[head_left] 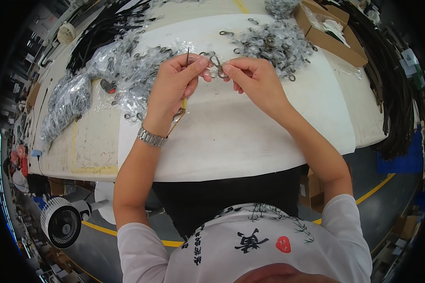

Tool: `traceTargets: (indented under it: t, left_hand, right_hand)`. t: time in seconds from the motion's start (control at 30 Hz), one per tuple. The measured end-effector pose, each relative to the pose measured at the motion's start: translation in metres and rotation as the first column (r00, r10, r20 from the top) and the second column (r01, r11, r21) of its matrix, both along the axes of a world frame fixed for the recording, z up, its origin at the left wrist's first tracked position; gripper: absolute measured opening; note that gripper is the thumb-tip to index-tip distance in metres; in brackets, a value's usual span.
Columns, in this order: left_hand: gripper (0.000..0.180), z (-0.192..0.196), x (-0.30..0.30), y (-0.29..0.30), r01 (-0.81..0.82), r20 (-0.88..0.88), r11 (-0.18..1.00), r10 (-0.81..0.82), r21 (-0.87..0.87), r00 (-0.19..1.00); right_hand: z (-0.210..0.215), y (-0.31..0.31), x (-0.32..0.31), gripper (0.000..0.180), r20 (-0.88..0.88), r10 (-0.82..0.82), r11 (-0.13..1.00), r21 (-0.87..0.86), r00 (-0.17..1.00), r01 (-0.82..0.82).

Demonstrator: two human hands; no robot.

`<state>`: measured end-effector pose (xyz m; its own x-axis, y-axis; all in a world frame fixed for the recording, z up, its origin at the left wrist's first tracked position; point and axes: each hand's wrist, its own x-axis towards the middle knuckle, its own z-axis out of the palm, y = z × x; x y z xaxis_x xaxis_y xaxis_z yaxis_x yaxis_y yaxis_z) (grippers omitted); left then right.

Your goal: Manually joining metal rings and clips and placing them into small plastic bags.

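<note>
Above the white sheet, both hands meet at a dark metal hook [216, 61] with a curved, figure-eight-like outline. My right hand [260, 84] pinches its lower right end between thumb and forefinger. My left hand [177, 80] is closed just left of the hook, its fingertips by a bit of clear plastic film. A slim pointed tool [188, 55] is also held in my left hand, its dark tip sticking up and a yellow part showing below the palm. Its exact kind is hidden by the fingers. Clear-wrapped metal hooks [148, 70] lie heaped beside my left hand.
Another heap of wrapped hooks [274, 45] lies beyond my right hand. An open cardboard box [333, 37] stands at the far right. Black straps [99, 35] lie far left, dark strips [392, 94] hang at right. A fan [63, 224] stands below the table's left side.
</note>
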<state>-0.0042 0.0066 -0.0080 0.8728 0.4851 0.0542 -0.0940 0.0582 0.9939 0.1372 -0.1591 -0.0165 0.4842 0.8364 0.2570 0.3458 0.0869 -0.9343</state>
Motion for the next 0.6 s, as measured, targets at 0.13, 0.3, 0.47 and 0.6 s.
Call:
traceTargets:
  t: [0.13,0.3,0.47,0.6]
  left_hand:
    - [0.022,0.001,0.000,0.000,-0.011,0.020,0.997,0.009,0.080,1.000]
    - [0.024,0.001,0.001,-0.008,-0.020,0.020,0.997,0.018,0.077,1.000]
    - [0.024,0.000,0.001,-0.004,0.068,0.000,0.998,-0.068,0.019,0.998]
    - [0.025,0.005,0.001,-0.009,0.110,-0.027,0.994,-0.110,0.005,0.994]
  right_hand:
    - [0.000,0.001,0.004,0.022,-0.029,-0.089,0.988,0.124,0.996,0.092]
    - [-0.003,0.003,0.009,0.020,-0.194,-0.036,0.989,0.137,0.980,0.063]
    - [0.000,0.001,0.011,0.017,-0.050,-0.015,0.996,0.083,0.999,0.019]
    - [0.002,0.000,0.011,0.015,-0.052,-0.006,0.998,0.066,0.999,0.009]
